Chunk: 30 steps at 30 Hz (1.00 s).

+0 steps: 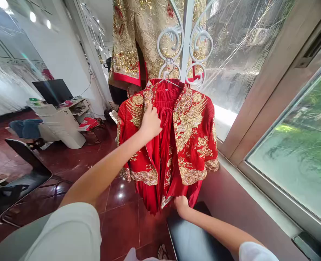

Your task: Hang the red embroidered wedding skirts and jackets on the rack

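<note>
A red jacket [189, 134] with gold embroidery hangs open at the front on a metal hanger [170, 67]. Inside and below it hangs a pleated red skirt [148, 200], its gathered waistband and ties showing in the jacket's opening. My left hand [151, 123] is closed on the jacket's front edge, just under the collar on the left side. Lower down, my right hand [181, 205] is closed on the skirt near its hem, with a strip of embroidered trim beside it. The fingertips of my right hand are partly hidden.
White scrolled ironwork [186, 40] supports the hanger. A gold sequined garment [152, 40] hangs behind it. On the right is a framed window [299, 152]. A dark seat [193, 235] stands below my right arm. To the left are a black chair [29, 174] and a desk with a monitor [53, 91].
</note>
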Tool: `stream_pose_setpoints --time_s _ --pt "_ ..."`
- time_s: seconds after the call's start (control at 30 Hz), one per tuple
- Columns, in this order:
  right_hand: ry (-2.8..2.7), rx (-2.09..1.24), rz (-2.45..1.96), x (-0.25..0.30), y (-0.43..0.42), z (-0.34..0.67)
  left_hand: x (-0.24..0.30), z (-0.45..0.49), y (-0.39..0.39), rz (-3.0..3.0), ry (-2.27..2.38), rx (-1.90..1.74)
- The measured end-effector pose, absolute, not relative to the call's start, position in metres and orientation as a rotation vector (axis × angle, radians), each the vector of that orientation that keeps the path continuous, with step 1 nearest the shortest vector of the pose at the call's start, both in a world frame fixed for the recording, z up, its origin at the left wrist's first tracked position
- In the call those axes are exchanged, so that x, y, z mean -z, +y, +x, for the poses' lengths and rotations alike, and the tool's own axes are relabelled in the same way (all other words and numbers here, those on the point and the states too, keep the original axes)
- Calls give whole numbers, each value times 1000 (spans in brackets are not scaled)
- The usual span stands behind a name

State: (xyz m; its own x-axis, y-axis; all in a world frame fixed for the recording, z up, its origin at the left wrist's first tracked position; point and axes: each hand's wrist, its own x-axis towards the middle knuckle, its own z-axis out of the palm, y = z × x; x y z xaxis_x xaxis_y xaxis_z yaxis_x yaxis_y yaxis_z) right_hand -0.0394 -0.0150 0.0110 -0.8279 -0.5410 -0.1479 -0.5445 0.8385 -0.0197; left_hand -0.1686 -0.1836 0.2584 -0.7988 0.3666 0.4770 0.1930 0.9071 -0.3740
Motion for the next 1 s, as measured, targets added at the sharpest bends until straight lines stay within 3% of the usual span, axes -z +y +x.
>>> stream_pose_setpoints --time_s 0.1,0.23,0.33,0.43,0.63,0.77,0.9,1.0 --pt "2941 -36 -722 -32 -5 -47 -222 -159 -176 -283 -2498 -486" --pt "3249 118 -676 -110 -13 -105 -196 -142 -203 -176 -2375 -216" --pt "3735 606 -585 -177 -20 -163 -198 -132 -236 133 -2277 30" --pt "3838 705 -317 -219 -16 -208 -220 -129 -273 283 -2316 147" --pt "3630 701 -474 -251 21 -246 -308 -149 -353 298 -2172 -110" --pt "3339 1154 -626 -277 73 -271 -331 -191 -376 216 -2229 -134" --pt "2746 1897 -504 -292 113 -295 -304 -227 -387 -96 -2374 205" --pt "2699 2010 -336 -289 116 -296 -285 -235 -402 -366 -2418 681"
